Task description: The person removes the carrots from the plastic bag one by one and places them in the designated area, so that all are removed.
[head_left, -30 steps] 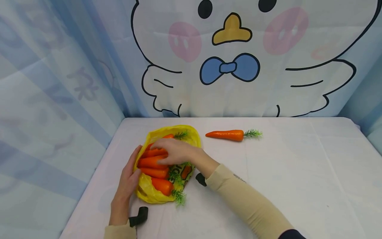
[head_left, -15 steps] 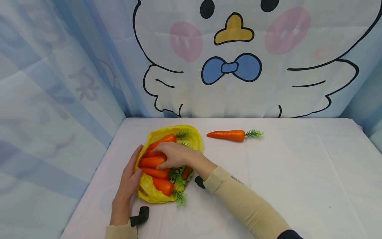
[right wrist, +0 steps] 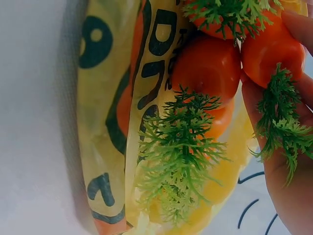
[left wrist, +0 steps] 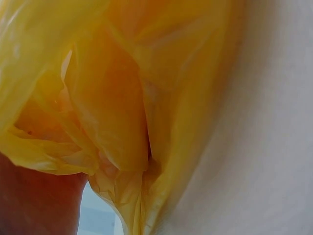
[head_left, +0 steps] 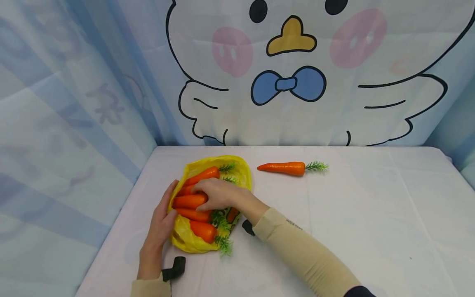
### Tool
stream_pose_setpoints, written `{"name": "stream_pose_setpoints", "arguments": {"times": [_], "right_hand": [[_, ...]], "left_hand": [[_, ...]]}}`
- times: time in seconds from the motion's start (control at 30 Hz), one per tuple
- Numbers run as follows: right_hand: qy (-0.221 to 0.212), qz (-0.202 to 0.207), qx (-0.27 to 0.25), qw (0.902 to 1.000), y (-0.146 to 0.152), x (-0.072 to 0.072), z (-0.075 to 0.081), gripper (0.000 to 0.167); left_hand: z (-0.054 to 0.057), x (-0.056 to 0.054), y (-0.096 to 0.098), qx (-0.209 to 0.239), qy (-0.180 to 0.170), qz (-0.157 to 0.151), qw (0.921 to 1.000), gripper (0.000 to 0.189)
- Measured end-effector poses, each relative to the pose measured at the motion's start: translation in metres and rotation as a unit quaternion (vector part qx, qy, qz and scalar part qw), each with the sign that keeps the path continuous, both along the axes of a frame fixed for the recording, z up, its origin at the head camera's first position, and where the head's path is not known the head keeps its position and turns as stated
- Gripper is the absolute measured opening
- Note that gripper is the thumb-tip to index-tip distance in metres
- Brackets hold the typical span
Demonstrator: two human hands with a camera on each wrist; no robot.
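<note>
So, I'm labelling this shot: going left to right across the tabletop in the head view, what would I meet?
The person's left hand → the yellow bag → the loose orange carrot → its green leafy top.

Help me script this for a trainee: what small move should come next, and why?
Probably the right hand should ease the middle carrot up out of the yellow bag: it has that carrot between thumb and fingers, the left hand holds the bag's side, and a loose carrot already lies outside on the table.
</note>
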State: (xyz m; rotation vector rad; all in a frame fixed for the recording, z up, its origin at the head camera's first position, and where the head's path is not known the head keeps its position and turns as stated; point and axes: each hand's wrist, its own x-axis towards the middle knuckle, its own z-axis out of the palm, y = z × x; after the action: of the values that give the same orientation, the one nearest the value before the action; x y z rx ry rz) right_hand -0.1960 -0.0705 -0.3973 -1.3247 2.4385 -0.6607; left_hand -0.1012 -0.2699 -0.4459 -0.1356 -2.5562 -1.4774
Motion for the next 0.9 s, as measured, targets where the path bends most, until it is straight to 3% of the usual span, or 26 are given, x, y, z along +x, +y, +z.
{"name": "stream_pose_setpoints", "arguments": {"times": [0.43,0.9], "right_hand": [[-0.038,-0.004,-0.031,0.9988,0.013,-0.001,0.006,0.045],[0.002,-0.002,-0.022,0.9998,0.055,-0.015,0.024,0.045]], "left_hand": [[0.001,0.000,0.001,-0.002,0.001,0.005,1.0000,0.079],[0.001,-0.001,0.001,-0.008,-0.008,0.013,0.9999,0.081]]}}
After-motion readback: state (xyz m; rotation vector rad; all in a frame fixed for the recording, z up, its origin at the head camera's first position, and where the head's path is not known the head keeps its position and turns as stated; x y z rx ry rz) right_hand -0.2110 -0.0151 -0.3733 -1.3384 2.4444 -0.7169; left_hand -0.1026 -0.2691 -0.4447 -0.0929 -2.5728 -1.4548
